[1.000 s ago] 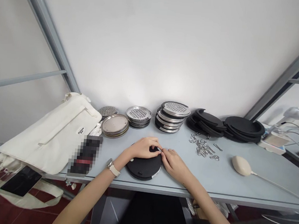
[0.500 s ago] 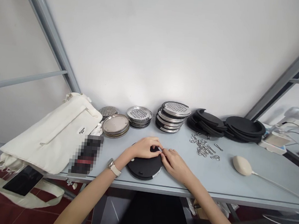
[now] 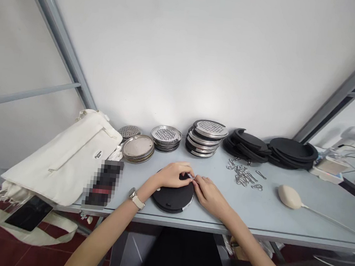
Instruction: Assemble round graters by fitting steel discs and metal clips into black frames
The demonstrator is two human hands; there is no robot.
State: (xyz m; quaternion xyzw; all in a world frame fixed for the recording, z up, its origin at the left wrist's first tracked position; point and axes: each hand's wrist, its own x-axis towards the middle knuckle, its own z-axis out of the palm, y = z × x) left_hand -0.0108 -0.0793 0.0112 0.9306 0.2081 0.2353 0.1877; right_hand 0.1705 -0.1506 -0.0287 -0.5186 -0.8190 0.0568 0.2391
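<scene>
A round black disc [image 3: 171,200] with a silvery edge lies on the table near its front edge. My left hand [image 3: 176,175], with a watch on the wrist, rests over the disc's upper part, thumb and fingers closed in a pinch. At the disc's upper right rim, my right hand [image 3: 206,192] meets it, its fingertips pressed together. Between the two sets of fingertips shows a bit of a small metal clip [image 3: 191,176]; the rest of it is covered. A loose pile of similar metal clips [image 3: 244,175] lies to the right.
Along the wall stand metal grater discs [image 3: 166,134], plain metal discs [image 3: 138,147], grater discs in black rings [image 3: 206,138] and black round holders [image 3: 293,152]. A white bag [image 3: 65,155] is at left. A cream-coloured corded device [image 3: 289,197] lies at right.
The view has shifted very slightly. Both hands stay at the disc's upper right rim, with only small fingertip motion; a little more of the metal clip shows.
</scene>
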